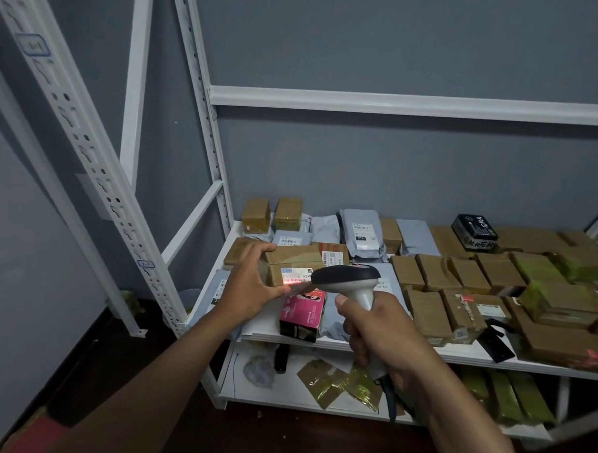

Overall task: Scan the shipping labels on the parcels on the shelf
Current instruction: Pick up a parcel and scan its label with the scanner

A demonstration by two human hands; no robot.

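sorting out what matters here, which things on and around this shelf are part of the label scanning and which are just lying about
Part of the job:
- scanner, gripped by the right hand
- cardboard box with its lit label, steadied by the left hand
- other labelled parcels, such as the grey mailer bag

Lying about:
- gold foil pouches on the lower shelf
- black flat item at the shelf edge

My left hand (250, 285) covers the left end of the cardboard parcel (292, 266) I grip; its shipping label (297, 274) is partly hidden by the scanner (349, 280) head, and the print is too small to read. My right hand (377, 332) conceals most of the scanner's handle. The pink box (303, 317) is overlapped above by the scanner. The brown parcels (569, 337) at right are cut by the frame edge. Items on the lower shelf (298, 390) are dim and partly hidden.
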